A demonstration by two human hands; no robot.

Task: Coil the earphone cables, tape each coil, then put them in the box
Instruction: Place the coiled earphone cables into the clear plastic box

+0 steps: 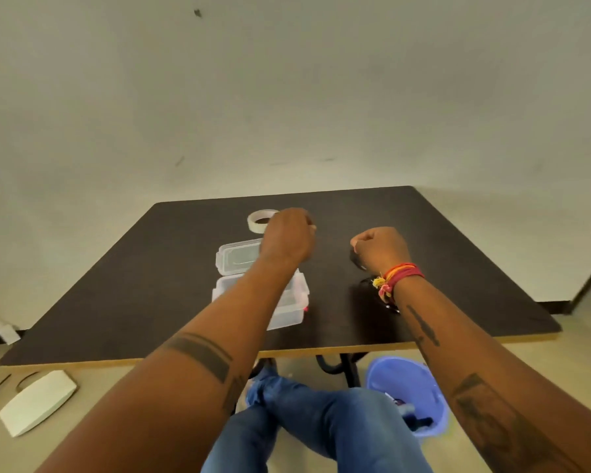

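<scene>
No readable text, labels, brands or numbers are showing anywhere; the forearm markings are appearing as dark blurred shapes, too indistinct to be reading as words.

On the table [458,268] the tape roll [258,220] lies toward the far edge, left of centre. Just nearer than it sits the box lid [236,259], and nearer again the box [289,308], partly hidden under the left forearm. The left hand [287,237] hangs over the lid's right end, beside the roll. The right hand [381,247] is to its right, apart from it, above the earphone cable [381,302]. Under the table's near right edge stands a bucket [406,394]; a flat board [36,402] lies on the floor at left.
</scene>
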